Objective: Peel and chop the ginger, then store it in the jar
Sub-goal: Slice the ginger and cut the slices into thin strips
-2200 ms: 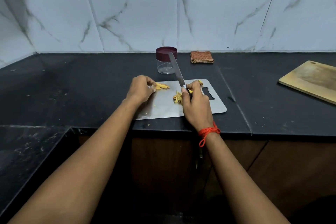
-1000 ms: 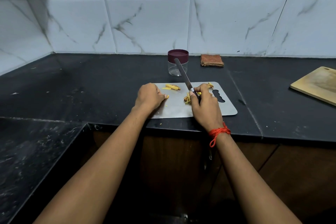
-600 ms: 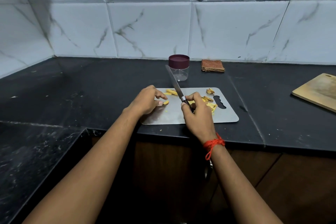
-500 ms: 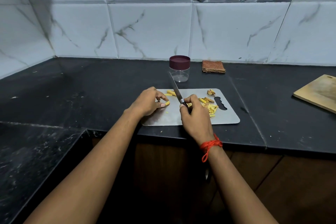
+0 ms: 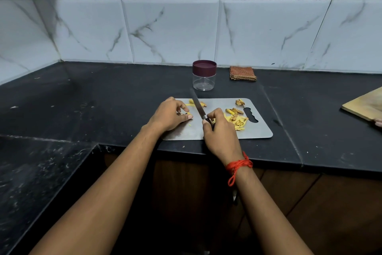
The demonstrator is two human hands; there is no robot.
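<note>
A steel cutting board (image 5: pixel 256 130) lies at the front edge of the black counter. My right hand (image 5: pixel 219 132) grips the handle of a knife (image 5: pixel 198 104), whose blade points away toward the jar. My left hand (image 5: pixel 170 114) pinches a small yellow ginger piece (image 5: pixel 188 114) on the board's left side. More ginger pieces (image 5: pixel 193 103) lie just behind the blade. A pile of ginger strips and peels (image 5: pixel 237 119) sits to the right of my right hand. The clear jar with a maroon lid (image 5: pixel 204 75) stands closed behind the board.
A folded brown cloth (image 5: pixel 242 73) lies by the tiled wall, right of the jar. A wooden board (image 5: pixel 365 104) sits at the far right edge, with a fingertip (image 5: pixel 378 123) at its corner. The counter turns toward me on the left.
My right hand slid left with the knife, uncovering the pile of strips and peels. My left hand stayed pinching the ginger piece. The camera view shifted slightly.
</note>
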